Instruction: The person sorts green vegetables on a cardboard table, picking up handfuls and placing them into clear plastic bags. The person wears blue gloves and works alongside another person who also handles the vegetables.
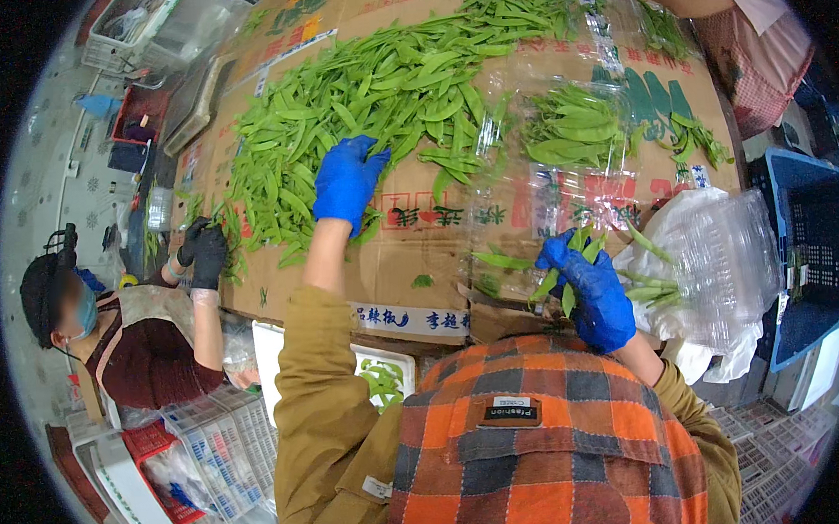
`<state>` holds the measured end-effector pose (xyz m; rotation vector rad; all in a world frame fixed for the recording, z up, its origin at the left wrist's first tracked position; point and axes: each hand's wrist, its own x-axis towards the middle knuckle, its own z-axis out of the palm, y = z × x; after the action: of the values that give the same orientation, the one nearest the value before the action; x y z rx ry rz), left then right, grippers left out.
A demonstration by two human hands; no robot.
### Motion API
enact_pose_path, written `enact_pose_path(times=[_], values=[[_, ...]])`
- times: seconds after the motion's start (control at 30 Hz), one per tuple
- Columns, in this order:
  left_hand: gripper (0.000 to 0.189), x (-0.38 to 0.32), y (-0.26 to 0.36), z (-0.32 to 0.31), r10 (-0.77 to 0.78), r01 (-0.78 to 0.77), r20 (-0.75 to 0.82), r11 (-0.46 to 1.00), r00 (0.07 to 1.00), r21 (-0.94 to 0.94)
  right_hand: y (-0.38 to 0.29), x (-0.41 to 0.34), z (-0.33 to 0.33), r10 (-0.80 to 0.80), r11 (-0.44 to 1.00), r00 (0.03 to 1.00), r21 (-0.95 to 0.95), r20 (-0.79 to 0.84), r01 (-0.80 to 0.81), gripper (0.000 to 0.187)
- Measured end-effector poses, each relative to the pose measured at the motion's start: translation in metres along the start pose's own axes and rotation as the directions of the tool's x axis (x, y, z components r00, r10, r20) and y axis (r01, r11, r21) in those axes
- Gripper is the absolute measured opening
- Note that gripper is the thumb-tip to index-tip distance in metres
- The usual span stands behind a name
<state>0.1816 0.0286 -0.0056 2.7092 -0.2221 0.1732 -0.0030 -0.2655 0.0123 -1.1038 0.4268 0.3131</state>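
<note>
A large heap of green snow pea pods [384, 88] lies across a table covered with flattened cardboard [411, 241]. At the heap's near edge is my left hand [349, 181] in a blue glove, fingers partly spread; whether it pinches a pod is unclear. My right hand [589, 293], also blue-gloved, is closed around several pods near the table's front edge. Beyond it, a clear plastic tray [575, 125] holds pods laid in one direction. A stack of empty clear plastic trays [729, 276] rests on a white bag [698, 215] to the right, with some pods at its left side.
A co-worker [148, 323] in black gloves handles pods at the left edge. Another person's arm and checked garment [748, 72] show at the upper right. A blue crate [812, 245] stands at right. A white container with pods [408, 364] sits below the table's front edge.
</note>
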Motion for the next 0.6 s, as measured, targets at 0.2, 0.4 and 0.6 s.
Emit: enact_pose_path(times=[0.2,0.4,0.6], values=[[0.026,-0.031,0.03,-0.026,-0.181,0.264,0.193,0.611,0.964,-0.746,0.002,0.001,-0.002,-0.003,0.999,0.997,-0.034,0.078,0.006,0.031],[0.027,-0.054,0.043,-0.041,-0.223,0.385,0.331,0.275,0.917,-0.881,0.005,0.001,0.003,-0.048,0.985,0.967,0.173,0.249,0.004,0.022],[0.03,-0.085,0.078,-0.041,-0.049,0.351,0.347,0.136,0.936,-0.927,0.0,0.007,0.004,-0.147,0.985,0.958,-0.052,0.246,0.165,0.021]])
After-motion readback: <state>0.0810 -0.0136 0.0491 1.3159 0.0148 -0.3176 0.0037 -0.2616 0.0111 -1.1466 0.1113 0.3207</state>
